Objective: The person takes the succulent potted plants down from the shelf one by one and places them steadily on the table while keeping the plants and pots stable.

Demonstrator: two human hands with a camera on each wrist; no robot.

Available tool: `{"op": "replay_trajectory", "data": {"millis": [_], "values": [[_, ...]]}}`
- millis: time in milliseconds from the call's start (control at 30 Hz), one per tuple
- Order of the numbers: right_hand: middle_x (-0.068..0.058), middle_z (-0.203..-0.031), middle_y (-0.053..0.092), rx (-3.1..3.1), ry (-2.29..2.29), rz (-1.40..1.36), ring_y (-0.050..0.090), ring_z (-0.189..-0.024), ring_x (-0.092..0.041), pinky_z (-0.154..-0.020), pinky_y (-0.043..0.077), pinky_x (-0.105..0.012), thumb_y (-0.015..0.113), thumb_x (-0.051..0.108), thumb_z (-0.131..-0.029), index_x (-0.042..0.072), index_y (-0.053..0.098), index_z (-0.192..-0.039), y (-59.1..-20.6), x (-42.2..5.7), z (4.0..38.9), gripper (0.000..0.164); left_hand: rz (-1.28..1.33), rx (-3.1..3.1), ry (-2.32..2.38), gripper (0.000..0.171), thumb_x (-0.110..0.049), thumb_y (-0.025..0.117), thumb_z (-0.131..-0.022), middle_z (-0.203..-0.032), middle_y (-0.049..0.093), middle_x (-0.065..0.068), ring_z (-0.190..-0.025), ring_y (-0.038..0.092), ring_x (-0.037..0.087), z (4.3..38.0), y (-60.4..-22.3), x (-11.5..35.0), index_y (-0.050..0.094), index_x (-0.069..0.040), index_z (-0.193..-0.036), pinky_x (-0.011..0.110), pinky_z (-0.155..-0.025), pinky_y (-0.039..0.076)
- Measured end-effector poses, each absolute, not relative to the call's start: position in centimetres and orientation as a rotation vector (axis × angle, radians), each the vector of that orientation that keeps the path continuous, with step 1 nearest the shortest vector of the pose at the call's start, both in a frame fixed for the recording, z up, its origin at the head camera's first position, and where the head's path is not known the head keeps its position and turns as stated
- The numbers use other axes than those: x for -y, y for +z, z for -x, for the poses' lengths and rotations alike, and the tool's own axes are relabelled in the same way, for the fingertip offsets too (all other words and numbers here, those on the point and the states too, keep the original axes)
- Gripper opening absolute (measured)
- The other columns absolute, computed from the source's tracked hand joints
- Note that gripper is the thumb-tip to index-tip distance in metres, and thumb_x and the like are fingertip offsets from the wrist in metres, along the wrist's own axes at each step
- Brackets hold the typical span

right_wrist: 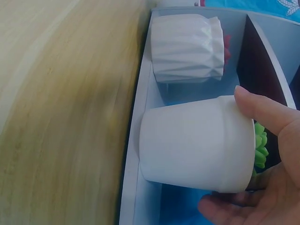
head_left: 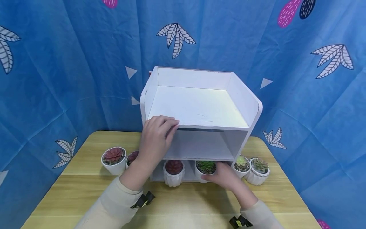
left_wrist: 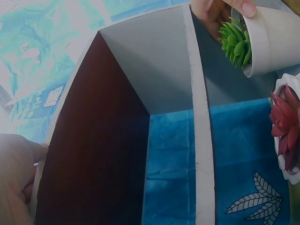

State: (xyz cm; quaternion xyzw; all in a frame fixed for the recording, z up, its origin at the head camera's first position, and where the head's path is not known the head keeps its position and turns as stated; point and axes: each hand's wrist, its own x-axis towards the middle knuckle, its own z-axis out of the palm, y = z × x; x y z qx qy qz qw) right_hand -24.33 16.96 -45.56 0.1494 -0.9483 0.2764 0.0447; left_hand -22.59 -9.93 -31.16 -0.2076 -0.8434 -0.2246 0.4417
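Note:
A white wooden shelf unit (head_left: 197, 105) stands on the table, with a raised rim round its top board. My left hand (head_left: 158, 135) grips the front edge of that top board near its left end; in the left wrist view the hand (left_wrist: 18, 176) shows at the board's edge. Down at the lowest level, my right hand (head_left: 224, 174) holds a smooth white pot (right_wrist: 197, 143) with a green succulent (left_wrist: 236, 43), thumb at the rim and fingers on the far side. The pot's base is at the bottom board's front edge. Left of it sits a ribbed white pot (head_left: 173, 179) with a dark red succulent.
Two potted red succulents (head_left: 113, 156) stand left of the shelf, the nearer one (head_left: 131, 157) partly behind my left arm. To the right are a pale green succulent (head_left: 241, 163) and a grey-green one (head_left: 259, 167) in white pots. A blue patterned curtain (head_left: 94, 63) hangs behind the wooden table (head_left: 183, 206).

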Motion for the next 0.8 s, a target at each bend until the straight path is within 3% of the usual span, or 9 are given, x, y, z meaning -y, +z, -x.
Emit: {"op": "replay_trajectory", "data": {"millis": [800], "values": [[-0.011,-0.126,0.053,2.914,0.909,-0.423,0.05,-0.116,-0.031,-0.098,0.038,-0.044,0.083,0.05,-0.056,0.011,0.036,-0.137,-45.62,-16.8,24.05,0.102,0.514,2.091,-0.567,0.019,-0.027,0.065,-0.086,-0.1,0.064,-0.005,-0.095,0.055,0.016,22.6,-31.26,9.9,0.069,-0.021,-0.104,0.032,-0.08,0.041]]}}
